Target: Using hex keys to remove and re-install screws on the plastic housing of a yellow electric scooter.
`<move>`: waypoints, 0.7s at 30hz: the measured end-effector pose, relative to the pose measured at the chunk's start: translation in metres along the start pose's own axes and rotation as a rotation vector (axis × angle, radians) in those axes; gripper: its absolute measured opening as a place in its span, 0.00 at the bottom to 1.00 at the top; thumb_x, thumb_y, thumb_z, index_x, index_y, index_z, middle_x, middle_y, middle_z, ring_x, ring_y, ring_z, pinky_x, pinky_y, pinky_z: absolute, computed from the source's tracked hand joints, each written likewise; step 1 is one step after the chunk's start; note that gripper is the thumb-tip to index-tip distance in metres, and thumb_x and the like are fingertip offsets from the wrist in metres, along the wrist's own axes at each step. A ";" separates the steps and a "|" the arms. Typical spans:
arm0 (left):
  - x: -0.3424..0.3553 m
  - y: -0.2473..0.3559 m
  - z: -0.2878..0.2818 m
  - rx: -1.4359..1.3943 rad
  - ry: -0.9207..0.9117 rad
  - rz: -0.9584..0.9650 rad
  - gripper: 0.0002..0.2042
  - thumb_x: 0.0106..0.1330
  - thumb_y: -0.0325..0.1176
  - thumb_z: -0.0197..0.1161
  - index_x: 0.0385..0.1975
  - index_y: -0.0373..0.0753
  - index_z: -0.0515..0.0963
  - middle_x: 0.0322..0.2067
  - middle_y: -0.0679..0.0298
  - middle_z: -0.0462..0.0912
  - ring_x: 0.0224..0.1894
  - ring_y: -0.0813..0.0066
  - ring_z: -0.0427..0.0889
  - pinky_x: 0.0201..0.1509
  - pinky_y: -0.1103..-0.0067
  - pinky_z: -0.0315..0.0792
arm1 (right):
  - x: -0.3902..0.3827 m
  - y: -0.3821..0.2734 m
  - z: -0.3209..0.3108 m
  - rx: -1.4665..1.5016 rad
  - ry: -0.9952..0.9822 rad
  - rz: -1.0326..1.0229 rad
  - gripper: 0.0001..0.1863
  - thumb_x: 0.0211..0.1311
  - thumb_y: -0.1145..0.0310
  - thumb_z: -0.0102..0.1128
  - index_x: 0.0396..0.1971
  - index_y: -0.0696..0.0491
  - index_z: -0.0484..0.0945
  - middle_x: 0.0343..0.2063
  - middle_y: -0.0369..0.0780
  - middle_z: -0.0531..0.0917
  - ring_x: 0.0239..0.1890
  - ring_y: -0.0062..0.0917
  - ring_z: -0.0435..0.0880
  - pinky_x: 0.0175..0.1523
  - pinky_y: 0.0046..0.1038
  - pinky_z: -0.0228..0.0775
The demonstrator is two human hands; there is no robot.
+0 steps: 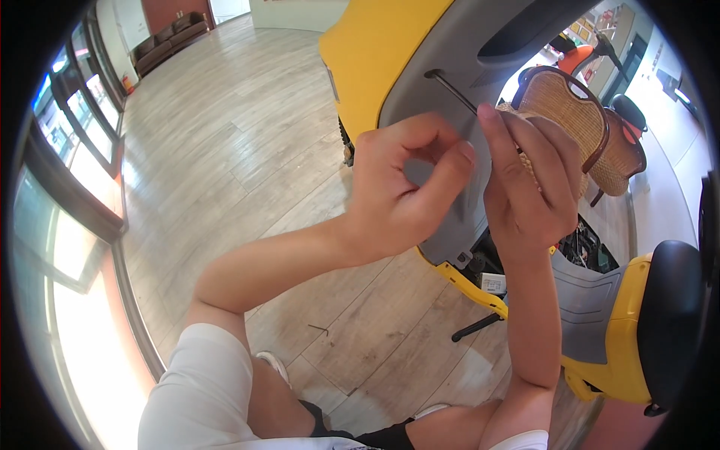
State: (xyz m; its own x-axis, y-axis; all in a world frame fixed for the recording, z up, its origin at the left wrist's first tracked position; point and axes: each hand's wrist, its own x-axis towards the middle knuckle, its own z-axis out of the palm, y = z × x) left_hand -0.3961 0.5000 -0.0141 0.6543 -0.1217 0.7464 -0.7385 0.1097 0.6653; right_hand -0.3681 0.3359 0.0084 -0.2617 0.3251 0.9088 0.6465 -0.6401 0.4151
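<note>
A yellow electric scooter with a grey inner panel (466, 45) stands in front of me. My right hand (534, 176) is closed on a screwdriver (456, 91). Only its thin dark shaft shows, slanting up and left to a small round recess in the panel; the handle is hidden in my fingers. Just left of it, my left hand (409, 180) is raised with thumb and fingers curled into a pinch. Whatever its fingertips may hold is not visible. The two hands are close together but apart.
On the wooden floor lies an L-shaped hex key (319, 328). The scooter's black seat (671, 330) is at the right, with an exposed compartment (592, 247) nearby. Wicker chairs (562, 101) stand behind it. A brown sofa (171, 39) sits far left, glass doors (71, 217) along the left.
</note>
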 end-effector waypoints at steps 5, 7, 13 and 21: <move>0.003 -0.008 -0.001 0.032 0.097 0.013 0.09 0.70 0.23 0.55 0.45 0.27 0.77 0.30 0.61 0.84 0.33 0.78 0.82 0.39 0.82 0.76 | 0.006 0.004 -0.003 -0.004 0.021 -0.005 0.24 0.30 0.75 0.62 0.37 0.57 0.89 0.30 0.38 0.83 0.34 0.30 0.79 0.35 0.27 0.73; 0.003 -0.012 -0.003 0.036 0.124 0.020 0.11 0.70 0.23 0.55 0.48 0.27 0.77 0.31 0.60 0.84 0.34 0.78 0.83 0.40 0.81 0.76 | 0.007 0.004 -0.003 0.020 0.029 0.016 0.24 0.30 0.75 0.63 0.36 0.57 0.89 0.29 0.38 0.83 0.34 0.30 0.79 0.35 0.27 0.73; 0.003 -0.009 -0.004 0.046 0.228 0.027 0.11 0.74 0.27 0.55 0.49 0.28 0.77 0.33 0.56 0.86 0.34 0.75 0.84 0.42 0.78 0.78 | 0.003 0.001 -0.006 0.008 0.030 0.090 0.20 0.33 0.80 0.67 0.34 0.57 0.89 0.29 0.38 0.84 0.33 0.30 0.81 0.36 0.26 0.74; 0.004 0.012 0.000 -0.300 0.164 -0.299 0.15 0.76 0.39 0.56 0.43 0.31 0.78 0.27 0.63 0.82 0.23 0.81 0.77 0.27 0.84 0.70 | -0.013 -0.012 -0.030 0.091 -0.049 0.250 0.11 0.54 0.80 0.69 0.38 0.57 0.88 0.34 0.41 0.88 0.37 0.28 0.86 0.45 0.25 0.76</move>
State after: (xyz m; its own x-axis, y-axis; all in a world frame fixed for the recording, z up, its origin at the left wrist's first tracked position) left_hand -0.4023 0.5012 -0.0025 0.8666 -0.0362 0.4977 -0.4492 0.3778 0.8096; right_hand -0.3937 0.3184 -0.0075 -0.0517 0.1997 0.9785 0.7493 -0.6400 0.1702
